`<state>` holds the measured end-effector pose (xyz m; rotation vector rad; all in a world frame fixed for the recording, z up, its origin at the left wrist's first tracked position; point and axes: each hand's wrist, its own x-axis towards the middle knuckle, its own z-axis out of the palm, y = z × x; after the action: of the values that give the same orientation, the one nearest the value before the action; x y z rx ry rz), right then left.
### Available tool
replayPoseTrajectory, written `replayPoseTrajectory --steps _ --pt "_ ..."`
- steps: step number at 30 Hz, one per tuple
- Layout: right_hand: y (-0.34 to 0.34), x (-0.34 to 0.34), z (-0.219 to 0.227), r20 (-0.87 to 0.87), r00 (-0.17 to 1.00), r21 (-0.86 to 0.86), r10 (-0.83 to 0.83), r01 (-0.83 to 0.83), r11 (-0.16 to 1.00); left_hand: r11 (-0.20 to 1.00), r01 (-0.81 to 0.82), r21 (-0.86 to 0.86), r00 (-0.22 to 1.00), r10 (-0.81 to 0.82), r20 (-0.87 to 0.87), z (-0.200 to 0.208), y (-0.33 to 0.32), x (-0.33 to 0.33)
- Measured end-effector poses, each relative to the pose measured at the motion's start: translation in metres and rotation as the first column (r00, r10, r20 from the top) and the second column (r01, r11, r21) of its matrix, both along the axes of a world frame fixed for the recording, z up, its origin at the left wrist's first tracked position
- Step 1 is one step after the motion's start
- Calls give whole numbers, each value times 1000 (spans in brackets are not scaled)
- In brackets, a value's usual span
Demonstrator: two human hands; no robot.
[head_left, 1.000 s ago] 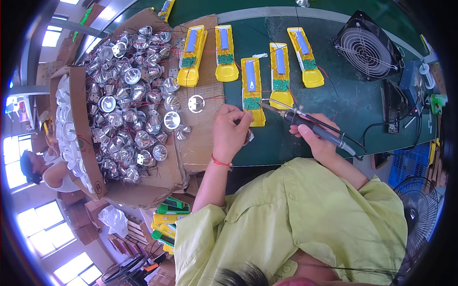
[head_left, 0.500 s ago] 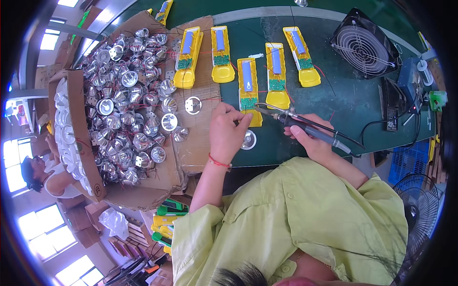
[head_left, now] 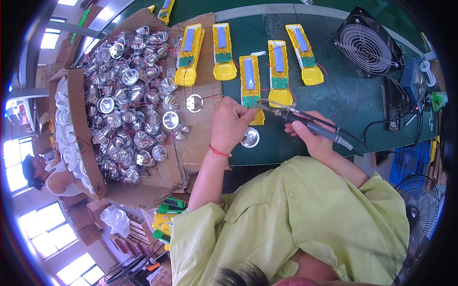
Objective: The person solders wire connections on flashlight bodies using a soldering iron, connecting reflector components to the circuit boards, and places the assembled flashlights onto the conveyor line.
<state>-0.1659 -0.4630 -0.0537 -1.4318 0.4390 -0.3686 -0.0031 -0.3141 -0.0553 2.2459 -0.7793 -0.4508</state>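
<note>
Head: right hand (head_left: 313,142) grips soldering iron (head_left: 329,134); left hand (head_left: 228,126) pinched, hold unclear; carton (head_left: 82,124) marked.

Green benchtop (head_left: 305,140), left side covered by cardboard (head_left: 202,148). Open yellow flashlight housings (head_left: 280,98) laid across the middle, some on the cardboard. One silver reflector (head_left: 250,137) set near front edge. Black-framed axial fan (head_left: 367,47) placed toward back right.
</note>
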Motion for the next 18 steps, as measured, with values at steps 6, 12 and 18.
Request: replayPoseTrajectory --steps 6,12,18 --pt "-14 -10 5 110 988 70 -105 97 993 1000 -11 8 998 12 -54 4 -2 1" --pt "-21 -20 9 129 988 17 -85 84 996 1000 -1 4 1000 1 -24 -1 1 3" --pt "-44 -31 7 155 969 -43 -192 201 979 984 95 149 992 -106 69 44 -8 11"
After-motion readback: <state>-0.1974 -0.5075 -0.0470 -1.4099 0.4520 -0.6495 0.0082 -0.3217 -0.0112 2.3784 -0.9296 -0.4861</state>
